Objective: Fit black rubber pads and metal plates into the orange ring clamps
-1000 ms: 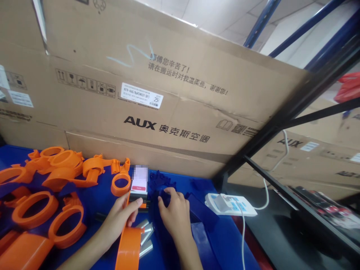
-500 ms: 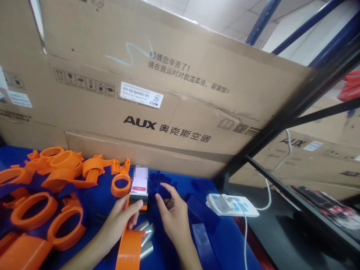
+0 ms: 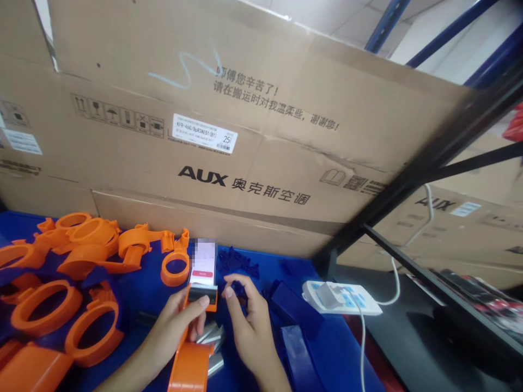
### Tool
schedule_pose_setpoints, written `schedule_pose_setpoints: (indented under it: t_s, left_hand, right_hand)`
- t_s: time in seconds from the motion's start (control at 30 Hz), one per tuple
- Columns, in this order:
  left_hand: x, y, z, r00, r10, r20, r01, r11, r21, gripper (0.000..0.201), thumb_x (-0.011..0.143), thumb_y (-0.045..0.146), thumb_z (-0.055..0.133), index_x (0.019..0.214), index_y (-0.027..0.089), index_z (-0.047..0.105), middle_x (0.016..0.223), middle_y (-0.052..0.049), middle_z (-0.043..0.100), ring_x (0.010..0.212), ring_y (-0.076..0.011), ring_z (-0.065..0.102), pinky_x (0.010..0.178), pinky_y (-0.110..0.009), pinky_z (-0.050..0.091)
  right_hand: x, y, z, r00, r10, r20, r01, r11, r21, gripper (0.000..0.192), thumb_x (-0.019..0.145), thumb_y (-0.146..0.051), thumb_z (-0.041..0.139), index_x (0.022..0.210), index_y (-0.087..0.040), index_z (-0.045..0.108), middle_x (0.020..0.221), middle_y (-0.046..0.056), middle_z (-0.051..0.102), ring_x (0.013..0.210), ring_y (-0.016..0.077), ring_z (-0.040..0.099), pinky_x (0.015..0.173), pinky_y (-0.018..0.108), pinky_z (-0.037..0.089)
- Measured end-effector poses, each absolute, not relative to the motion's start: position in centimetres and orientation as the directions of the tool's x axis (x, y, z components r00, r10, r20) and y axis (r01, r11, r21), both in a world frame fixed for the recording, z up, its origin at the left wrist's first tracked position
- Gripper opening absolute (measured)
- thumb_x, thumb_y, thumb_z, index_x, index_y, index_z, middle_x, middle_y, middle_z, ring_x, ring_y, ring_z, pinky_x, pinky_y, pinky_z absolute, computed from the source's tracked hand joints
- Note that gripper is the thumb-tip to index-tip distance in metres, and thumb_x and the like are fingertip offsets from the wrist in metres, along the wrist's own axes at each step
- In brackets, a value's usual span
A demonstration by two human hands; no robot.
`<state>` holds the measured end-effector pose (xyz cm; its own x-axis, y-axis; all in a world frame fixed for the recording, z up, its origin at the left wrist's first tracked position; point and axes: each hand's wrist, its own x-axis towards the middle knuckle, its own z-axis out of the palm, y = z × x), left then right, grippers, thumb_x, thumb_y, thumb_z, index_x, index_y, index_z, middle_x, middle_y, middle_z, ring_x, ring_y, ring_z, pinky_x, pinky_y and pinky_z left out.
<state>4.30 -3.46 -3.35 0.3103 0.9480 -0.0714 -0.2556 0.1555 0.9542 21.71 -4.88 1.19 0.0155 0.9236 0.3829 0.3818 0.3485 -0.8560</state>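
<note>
Head view: left hand (image 3: 175, 322) pinching the long orange plastic piece (image 3: 189, 354) near its black-capped far end (image 3: 201, 294), thumb on top and fingers curled beneath, low on the blue table (image 3: 335, 348) just in front of a phone (image 3: 203, 263). Right hand (image 3: 245, 316) close beside, thumb and forefinger pressed on what looks like a small dark blue part (image 3: 238, 289), too dim to name surely. Orange rings (image 3: 81, 261) heaped to the left, white power strip (image 3: 342, 296) to the right, AUX cardboard box (image 3: 245, 136) behind.
</note>
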Motion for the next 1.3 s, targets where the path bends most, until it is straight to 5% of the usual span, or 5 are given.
schedule_pose_setpoints:
  t_s: [0.33,0.9,1.3]
  left_hand:
    - [4.2,-4.0,-3.4,0.369,0.922,-0.113,-0.224,0.207,0.952,0.034,0.092,0.052,0.068,0.083,0.020,0.063,0.056,0.002,0.061,0.046,-0.0108,0.050,0.048,-0.022,0.038]
    - [3.8,-4.1,-4.4,0.363,0.912,-0.191,-0.246,0.291,0.924,0.037,0.087,0.057,0.071,0.092,0.020,0.068,0.061,-0.001,0.067,0.049,-0.0150,0.056,0.051,-0.026,0.044]
    - [4.3,-3.9,-3.2,0.329,0.934,-0.139,-0.300,0.243,0.922,0.044,0.091,0.056,0.066,0.068,0.019,0.064,0.053,-0.001,0.063,0.044,-0.0120,0.049,0.048,-0.025,0.036]
  right_hand:
    - [21.7,-6.2,0.6,0.003,0.949,0.316,0.293,0.302,-0.907,0.042,0.111,-0.045,0.031,0.107,-0.023,0.067,0.086,0.002,0.066,0.075,0.0170,0.059,0.067,0.026,0.045]
    - [20.9,-5.8,0.7,0.068,0.910,0.408,0.245,0.381,-0.891,0.026,0.102,-0.039,0.061,0.123,-0.026,0.068,0.112,0.009,0.075,0.095,0.0242,0.074,0.085,0.034,0.061]
    - [21.1,-6.1,0.3,0.077,0.924,0.375,0.303,0.337,-0.892,0.027,0.099,-0.031,0.066,0.125,-0.026,0.069,0.121,0.008,0.074,0.113,0.0251,0.070,0.096,0.035,0.057]
